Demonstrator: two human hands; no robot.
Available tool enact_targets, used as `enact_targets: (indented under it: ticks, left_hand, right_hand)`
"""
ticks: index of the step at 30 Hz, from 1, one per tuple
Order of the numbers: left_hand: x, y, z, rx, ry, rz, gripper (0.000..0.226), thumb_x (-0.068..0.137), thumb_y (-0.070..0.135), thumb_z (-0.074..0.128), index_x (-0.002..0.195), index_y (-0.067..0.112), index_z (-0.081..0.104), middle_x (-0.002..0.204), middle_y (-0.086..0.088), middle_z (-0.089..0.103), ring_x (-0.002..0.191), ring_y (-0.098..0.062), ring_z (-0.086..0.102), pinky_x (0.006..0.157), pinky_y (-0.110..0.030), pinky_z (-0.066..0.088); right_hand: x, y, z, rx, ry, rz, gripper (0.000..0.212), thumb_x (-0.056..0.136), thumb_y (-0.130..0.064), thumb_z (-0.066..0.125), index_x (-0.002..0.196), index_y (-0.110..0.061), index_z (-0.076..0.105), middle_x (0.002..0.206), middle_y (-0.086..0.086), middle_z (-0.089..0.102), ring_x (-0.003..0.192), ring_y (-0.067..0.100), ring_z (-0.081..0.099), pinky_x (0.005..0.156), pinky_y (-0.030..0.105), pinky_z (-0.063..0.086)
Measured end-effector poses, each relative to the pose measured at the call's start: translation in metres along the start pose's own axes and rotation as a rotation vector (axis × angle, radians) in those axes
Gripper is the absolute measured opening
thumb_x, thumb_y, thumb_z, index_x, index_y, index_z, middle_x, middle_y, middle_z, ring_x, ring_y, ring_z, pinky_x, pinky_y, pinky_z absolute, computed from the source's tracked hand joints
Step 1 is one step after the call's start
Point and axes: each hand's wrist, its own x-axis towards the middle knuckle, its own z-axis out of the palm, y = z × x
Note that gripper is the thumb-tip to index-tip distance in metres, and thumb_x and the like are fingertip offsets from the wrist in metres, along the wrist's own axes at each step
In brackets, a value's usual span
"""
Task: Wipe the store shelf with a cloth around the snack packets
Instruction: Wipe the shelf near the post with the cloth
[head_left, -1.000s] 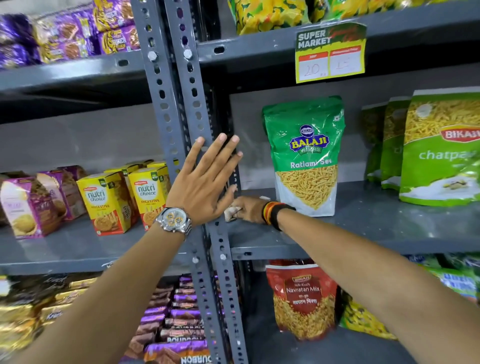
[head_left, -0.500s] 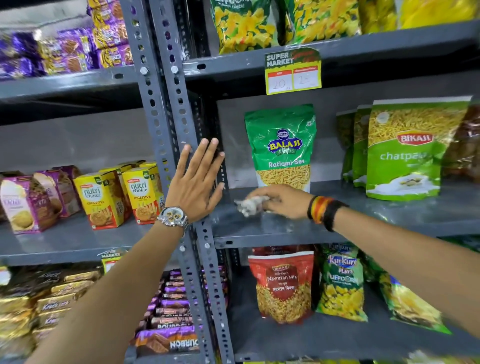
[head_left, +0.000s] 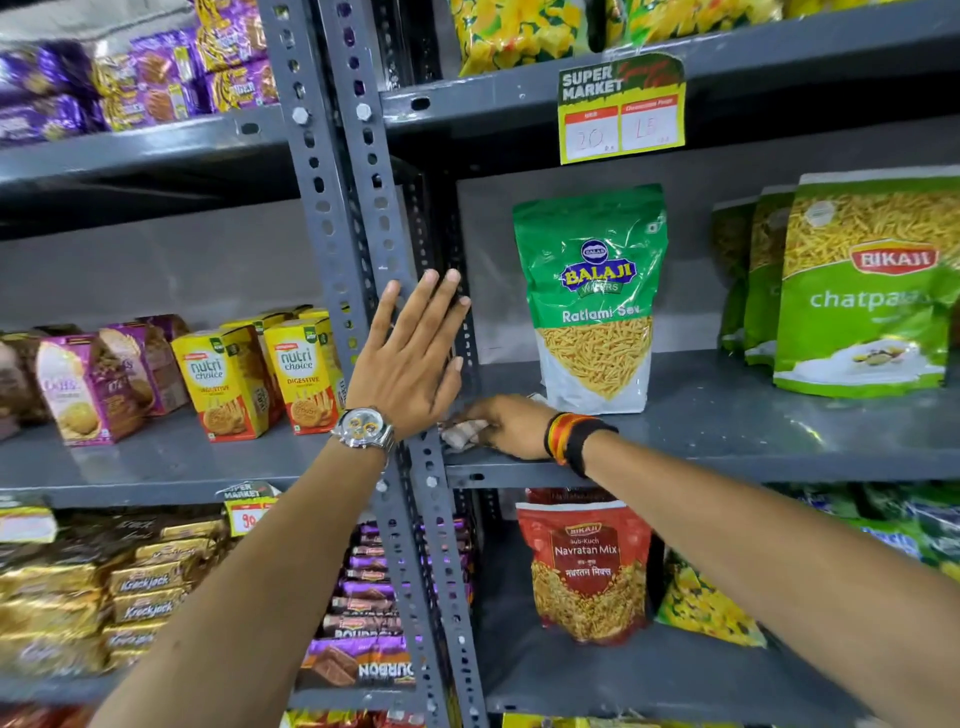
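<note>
My right hand (head_left: 506, 423) presses a small crumpled whitish cloth (head_left: 462, 433) onto the grey metal shelf (head_left: 727, 431), at its left end beside the upright post. A green Balaji Ratlami Sev packet (head_left: 592, 301) stands upright just behind and to the right of that hand. Further right stand green Bikaji chatpata packets (head_left: 862, 291). My left hand (head_left: 410, 358), with a wristwatch, lies flat with fingers spread against the perforated grey post (head_left: 353, 218), holding nothing.
Yellow Nutri Choice boxes (head_left: 228, 379) and purple biscuit packs (head_left: 88, 384) fill the left bay. A red Navratan Mix packet (head_left: 587, 566) stands on the shelf below. A yellow price tag (head_left: 621, 111) hangs from the shelf above. Krackjack packs (head_left: 145, 587) sit lower left.
My right hand with the cloth slid right along the shelf, then back left to the post. My left hand stayed flat on the post.
</note>
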Motion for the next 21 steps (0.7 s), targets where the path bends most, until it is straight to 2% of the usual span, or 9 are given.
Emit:
enact_targets:
  ticks: [4, 6, 9, 10, 12, 14, 16, 18, 21]
  left_hand:
    - [0.002, 0.0, -0.002, 0.015, -0.02, 0.004, 0.07, 0.105, 0.039, 0.032, 0.166, 0.008, 0.019, 0.176, -0.013, 0.009, 0.163, -0.03, 0.004, 0.13, -0.06, 0.006]
    - [0.002, 0.001, -0.001, 0.018, -0.017, 0.003, 0.07, 0.105, 0.039, 0.032, 0.166, 0.008, 0.019, 0.176, -0.013, 0.008, 0.163, -0.03, 0.004, 0.13, -0.06, 0.005]
    - [0.003, 0.001, 0.001, 0.024, -0.005, 0.0, 0.07, 0.104, 0.039, 0.035, 0.166, 0.008, 0.019, 0.176, -0.012, 0.008, 0.163, -0.03, 0.005, 0.13, -0.059, 0.004]
    - [0.002, 0.001, 0.002, 0.02, 0.003, -0.001, 0.071, 0.104, 0.038, 0.035, 0.166, 0.008, 0.02, 0.176, -0.012, 0.009, 0.163, -0.03, 0.005, 0.13, -0.06, 0.005]
    - [0.002, 0.0, 0.003, 0.014, 0.013, 0.003, 0.071, 0.104, 0.038, 0.037, 0.166, 0.009, 0.021, 0.176, -0.012, 0.009, 0.163, -0.03, 0.006, 0.13, -0.06, 0.006]
    - [0.002, -0.001, 0.003, 0.012, 0.016, 0.001, 0.071, 0.104, 0.039, 0.036, 0.166, 0.009, 0.021, 0.176, -0.011, 0.01, 0.163, -0.03, 0.006, 0.13, -0.06, 0.005]
    - [0.001, -0.002, 0.004, 0.014, 0.019, 0.003, 0.071, 0.104, 0.039, 0.036, 0.166, 0.008, 0.021, 0.176, -0.011, 0.01, 0.163, -0.03, 0.006, 0.13, -0.06, 0.006]
    - [0.0, -0.002, 0.005, 0.023, 0.025, 0.007, 0.07, 0.104, 0.039, 0.037, 0.165, 0.008, 0.022, 0.176, -0.011, 0.011, 0.163, -0.03, 0.006, 0.13, -0.06, 0.005]
    - [0.0, -0.001, 0.005, 0.018, 0.025, 0.003, 0.07, 0.103, 0.039, 0.037, 0.165, 0.008, 0.023, 0.176, -0.011, 0.011, 0.163, -0.03, 0.005, 0.13, -0.06, 0.004]
  right_hand:
    - [-0.058, 0.003, -0.017, 0.105, -0.038, -0.075, 0.042, 0.093, -0.002, 0.055, 0.128, -0.022, 0.063, 0.128, -0.004, 0.066, 0.111, 0.004, 0.057, 0.09, 0.013, 0.041]
    - [-0.083, 0.007, -0.033, 0.137, -0.047, -0.102, 0.04, 0.093, -0.003, 0.056, 0.127, -0.023, 0.064, 0.126, -0.007, 0.067, 0.109, 0.0, 0.058, 0.09, 0.006, 0.04]
    - [-0.092, 0.022, -0.059, 0.178, 0.052, -0.042, 0.042, 0.094, -0.003, 0.054, 0.127, -0.027, 0.064, 0.122, -0.013, 0.067, 0.098, -0.014, 0.059, 0.085, 0.004, 0.042]
    - [-0.091, 0.028, -0.064, 0.171, 0.093, -0.01, 0.043, 0.094, -0.001, 0.053, 0.126, -0.027, 0.064, 0.122, -0.012, 0.067, 0.097, -0.014, 0.059, 0.086, 0.007, 0.044]
    - [-0.092, 0.043, -0.062, 0.101, 0.141, 0.056, 0.046, 0.092, 0.001, 0.053, 0.126, -0.027, 0.065, 0.126, -0.006, 0.067, 0.109, 0.004, 0.06, 0.091, 0.021, 0.044]
    - [-0.099, 0.062, -0.049, 0.045, 0.174, 0.129, 0.046, 0.091, -0.004, 0.055, 0.125, -0.034, 0.064, 0.127, -0.003, 0.067, 0.114, 0.017, 0.061, 0.09, 0.027, 0.045]
    - [-0.109, 0.07, -0.039, 0.044, 0.21, 0.179, 0.045, 0.091, -0.011, 0.056, 0.122, -0.042, 0.063, 0.125, -0.006, 0.068, 0.112, 0.018, 0.062, 0.092, 0.032, 0.049]
    - [-0.121, 0.068, -0.044, 0.072, 0.14, 0.128, 0.041, 0.092, -0.011, 0.058, 0.122, -0.038, 0.065, 0.121, -0.008, 0.069, 0.108, 0.012, 0.062, 0.093, 0.03, 0.049]
    - [-0.144, 0.061, -0.076, 0.227, -0.041, 0.072, 0.035, 0.092, -0.014, 0.064, 0.124, -0.028, 0.066, 0.119, -0.01, 0.071, 0.108, 0.004, 0.064, 0.094, 0.016, 0.047]
